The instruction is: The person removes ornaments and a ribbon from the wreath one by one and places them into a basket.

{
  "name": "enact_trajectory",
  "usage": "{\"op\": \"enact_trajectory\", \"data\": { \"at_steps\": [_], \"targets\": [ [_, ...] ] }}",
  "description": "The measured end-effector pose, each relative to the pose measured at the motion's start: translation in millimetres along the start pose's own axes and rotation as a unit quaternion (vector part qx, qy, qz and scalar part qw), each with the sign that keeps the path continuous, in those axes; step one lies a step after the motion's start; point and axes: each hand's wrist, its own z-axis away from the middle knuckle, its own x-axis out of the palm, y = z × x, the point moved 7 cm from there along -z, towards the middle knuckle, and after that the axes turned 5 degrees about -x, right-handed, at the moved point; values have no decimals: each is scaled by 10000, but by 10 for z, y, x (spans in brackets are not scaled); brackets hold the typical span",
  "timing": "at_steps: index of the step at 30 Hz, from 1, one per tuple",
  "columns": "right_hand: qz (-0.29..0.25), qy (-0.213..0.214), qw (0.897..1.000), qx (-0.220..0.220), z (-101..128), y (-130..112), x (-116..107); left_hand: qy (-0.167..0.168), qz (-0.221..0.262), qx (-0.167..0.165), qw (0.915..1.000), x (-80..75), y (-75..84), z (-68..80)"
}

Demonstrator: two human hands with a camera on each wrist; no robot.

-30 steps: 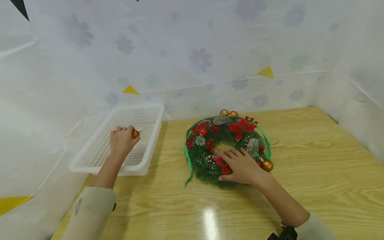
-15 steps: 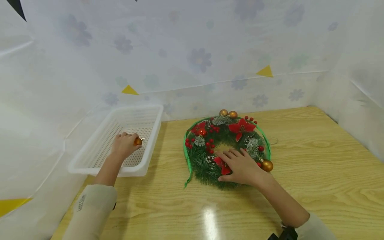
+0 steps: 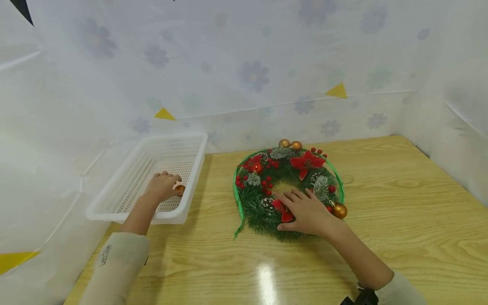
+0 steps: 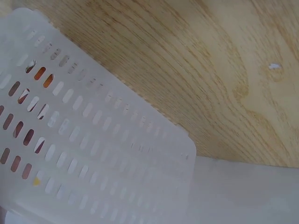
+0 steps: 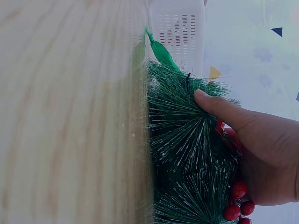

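Observation:
A green Christmas wreath with red flowers, berries and gold balls lies on the wooden table. My right hand rests flat on its near side, fingers straight; the wrist view shows the thumb on the needles of the wreath. My left hand is down inside the white perforated basket, its fingers curled round a small gold ball ornament near the basket floor. The left wrist view shows only the basket wall and the table.
A gold ball hangs at the wreath's right edge, two more at its far side. A small wire ring lies on the table to the right. Floral-patterned white sheets wall the table at back and both sides.
My left hand has lowered the gold ball from above the basket down to the basket floor. The right hand and the wreath have stayed still.

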Motion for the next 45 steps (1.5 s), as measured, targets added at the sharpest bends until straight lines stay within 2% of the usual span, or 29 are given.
{"op": "enact_trajectory", "data": {
  "at_steps": [3,7,11,14,19,26,31,39,45],
  "targets": [
    [7,-10,10000,3,-1,-4,2,-108,43,-31,9999,-4,-3,9],
    [11,-15,10000,18,1,-6,2,25,34,-100,9999,-77,-5,10],
    [5,-45,10000,74,6,0,5,413,-148,-195,9988,-248,0,4],
    [15,-61,9999,98,5,3,8,828,-281,-230,9959,-418,27,1],
    [35,-55,9999,102,3,5,4,1359,-278,-199,9901,-688,144,-33],
    [66,19,10000,53,2,-4,-5,1636,-360,-30,9859,-979,452,-164],
    [27,9,10000,45,7,-8,6,1861,-353,260,9816,-1117,731,-307],
    [0,6,10000,49,5,-5,2,2097,-275,1000,9722,-1202,1231,-544],
    [23,68,10000,-9,6,-2,9,2077,-260,1397,9678,-1135,1542,-639]
  ]
}}
